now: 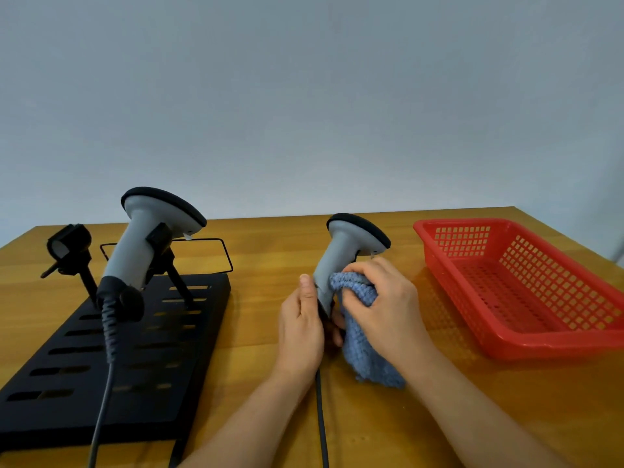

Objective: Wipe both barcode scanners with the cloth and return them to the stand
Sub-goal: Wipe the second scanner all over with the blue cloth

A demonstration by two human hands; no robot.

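Nearest, the left hand [301, 327] grips the scanner [344, 256] by its handle; the right hand [383, 300] clutches the cloth [361, 336] against it; a snagged cable [320, 420] might tug it loose.

Two scanners [148, 244] [344, 251], one cloth [363, 332], one basket [506, 342]

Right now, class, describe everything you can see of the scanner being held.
The held scanner has a grey plastic body and a black-rimmed head pointing away and right. It stands upright over the wooden table, between stand and basket. The left hand grips its handle base; the right hand presses the blue cloth against its handle. A dark cable trails down.
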